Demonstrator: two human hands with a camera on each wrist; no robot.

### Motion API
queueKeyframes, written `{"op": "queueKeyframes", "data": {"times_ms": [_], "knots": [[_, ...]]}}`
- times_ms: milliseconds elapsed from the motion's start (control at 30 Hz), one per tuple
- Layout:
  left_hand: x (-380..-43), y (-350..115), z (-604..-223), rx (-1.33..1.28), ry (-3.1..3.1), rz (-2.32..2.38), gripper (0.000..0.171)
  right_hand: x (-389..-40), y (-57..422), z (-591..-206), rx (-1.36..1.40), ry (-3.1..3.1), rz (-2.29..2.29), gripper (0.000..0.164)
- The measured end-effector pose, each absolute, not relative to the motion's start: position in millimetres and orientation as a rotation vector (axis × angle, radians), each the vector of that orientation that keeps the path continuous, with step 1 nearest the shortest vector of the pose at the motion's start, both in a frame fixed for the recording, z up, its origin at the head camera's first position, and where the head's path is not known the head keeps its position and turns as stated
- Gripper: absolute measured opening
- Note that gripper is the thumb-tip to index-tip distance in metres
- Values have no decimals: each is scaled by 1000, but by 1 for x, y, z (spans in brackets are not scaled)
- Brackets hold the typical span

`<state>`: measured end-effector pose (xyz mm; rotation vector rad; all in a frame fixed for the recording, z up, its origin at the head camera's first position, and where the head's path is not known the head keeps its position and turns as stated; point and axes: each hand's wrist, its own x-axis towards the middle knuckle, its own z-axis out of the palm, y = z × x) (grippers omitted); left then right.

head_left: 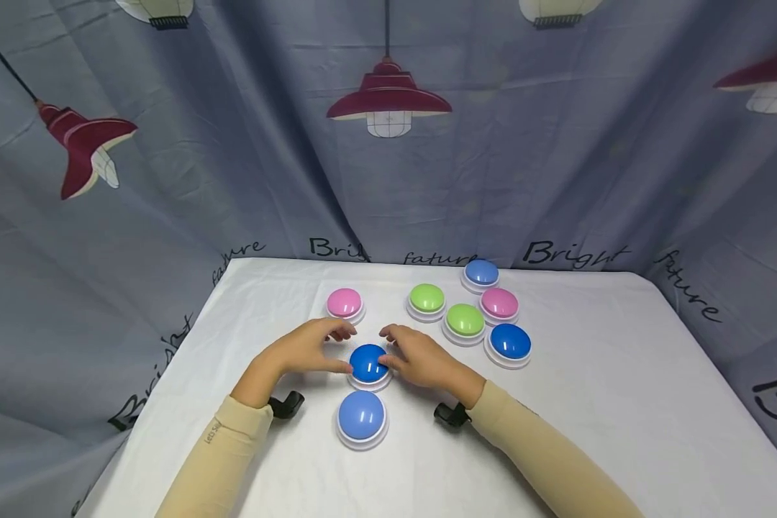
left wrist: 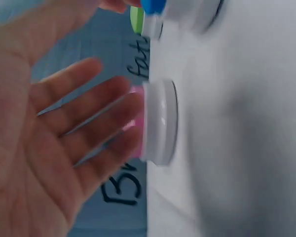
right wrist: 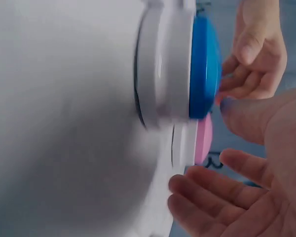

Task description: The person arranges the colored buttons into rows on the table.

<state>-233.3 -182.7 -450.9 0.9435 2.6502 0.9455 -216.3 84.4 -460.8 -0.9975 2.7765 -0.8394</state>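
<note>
A dark blue dome push button on a round white base stands between my two hands. My left hand is on its left, thumb tip right at the dome's edge and the other fingers spread loosely behind. On the other side, my right hand has its thumb against the dome's edge, its fingers apart and relaxed. Neither hand curls round the button. Just behind my left fingers stands a pink button, seen side-on past the fingers in the left wrist view. Nearer me sits a lighter blue button.
Right of centre stands a cluster: two green buttons, a pink one, a dark blue one and a light blue one by the back edge. A white cloth covers the table. Behind hangs a grey printed curtain.
</note>
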Motion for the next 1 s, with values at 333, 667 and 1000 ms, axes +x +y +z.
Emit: {"op": "queueKeyframes", "data": {"times_ms": [333,667,1000], "knots": [[-266,-189,-468,622,2985,1044,61,-280,79,-450,-968,2785,-819,48],[-289,-184,-488,432,3008,1183,81,-311,56,-462,-1018,2706,-713,67],[-294,-181,-491,445,2978,1195,79,-320,35,-474,-1058,2708,-719,65]]}}
